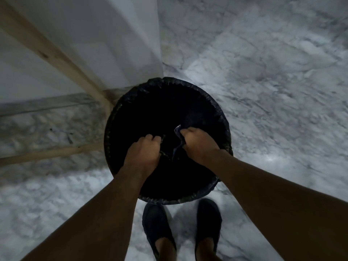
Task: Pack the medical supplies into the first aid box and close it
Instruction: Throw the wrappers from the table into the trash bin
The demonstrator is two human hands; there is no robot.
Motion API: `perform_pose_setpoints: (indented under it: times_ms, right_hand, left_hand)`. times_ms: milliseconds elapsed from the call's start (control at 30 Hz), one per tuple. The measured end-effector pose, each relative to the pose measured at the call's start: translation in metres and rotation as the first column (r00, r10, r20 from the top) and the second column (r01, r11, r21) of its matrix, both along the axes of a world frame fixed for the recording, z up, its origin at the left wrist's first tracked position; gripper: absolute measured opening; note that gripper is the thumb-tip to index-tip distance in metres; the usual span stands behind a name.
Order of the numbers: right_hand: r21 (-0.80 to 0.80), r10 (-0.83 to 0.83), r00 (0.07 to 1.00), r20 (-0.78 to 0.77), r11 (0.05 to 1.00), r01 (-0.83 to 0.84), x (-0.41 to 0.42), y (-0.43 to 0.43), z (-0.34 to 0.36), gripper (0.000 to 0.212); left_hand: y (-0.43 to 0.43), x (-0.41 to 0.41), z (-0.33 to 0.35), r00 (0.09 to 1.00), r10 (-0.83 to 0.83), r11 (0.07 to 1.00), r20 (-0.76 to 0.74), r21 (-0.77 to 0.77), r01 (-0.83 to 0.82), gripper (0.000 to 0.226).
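Looking straight down in dim light at a round bin (113,129) lined with a black bag, standing on a pale marbled floor (263,72) beside a white wall (84,44) with light wooden trim (56,59). Two dark shoes (157,228) at the bottom edge, toes just short of the bin.

Both bare arms reaching over the bin's mouth. Left hand (144,154) curled closed, pinching something thin and dark at the fingertips; too murky to name. Right hand (197,144) likewise closed, gripping a small crumpled scrap, purplish and shiny (178,129), seemingly a torn wrapper or packet. Both pieces held above the dark opening, close together, apparently parts of one torn item.

No first aid box anywhere in view, nor any supplies laid out; presumably elsewhere, off camera.

Judging by the creases and the droop, a light, thin, limp scrap: easy to crush, likely slick, prone to clinging to fingers or fluttering wide when let go. Best pinched at an edge between thumb and fingertips, and let fall low over the middle of the opening.
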State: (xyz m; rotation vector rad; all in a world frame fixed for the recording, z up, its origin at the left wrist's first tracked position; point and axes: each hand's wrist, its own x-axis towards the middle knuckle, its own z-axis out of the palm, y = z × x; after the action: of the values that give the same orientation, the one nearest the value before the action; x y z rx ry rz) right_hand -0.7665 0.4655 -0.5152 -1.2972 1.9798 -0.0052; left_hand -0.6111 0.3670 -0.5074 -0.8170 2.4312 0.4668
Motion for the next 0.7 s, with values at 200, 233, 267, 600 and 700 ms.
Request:
perform_pose_setpoints:
  times_ms: [200, 233, 267, 600, 700]
  right_hand:
    - [0.041, -0.017, 0.999, -0.035, 0.999, 0.018, 0.004, 0.019, 0.049, 0.046]
    - [0.025, -0.034, 0.998, -0.049, 0.999, 0.035, 0.003, 0.021, 0.066, 0.044]
    - [-0.001, -0.049, 0.996, -0.077, 0.999, 0.049, 0.002, 0.024, 0.085, 0.042]
    - [-0.297, -0.256, 0.935, -0.245, 0.938, 0.179, 0.007, 0.030, 0.381, 0.045]
    - [-0.385, -0.311, 0.912, -0.266, 0.902, 0.196, 0.017, 0.031, 0.464, 0.049]
  left_hand:
    - [0.016, 0.009, 0.047, 0.995, 0.005, 0.997, -0.102, -0.078, -0.013, 0.037]
    - [0.019, 0.007, 0.064, 0.994, 0.005, 0.997, -0.113, -0.079, -0.014, 0.035]
    - [0.021, 0.005, 0.084, 0.990, 0.013, 0.995, -0.138, -0.100, -0.027, 0.034]
    - [0.027, -0.010, 0.375, 0.938, 0.066, 0.960, -0.342, -0.236, -0.153, 0.040]
    - [0.018, -0.003, 0.456, 0.883, 0.004, 0.936, -0.469, -0.310, -0.169, 0.036]
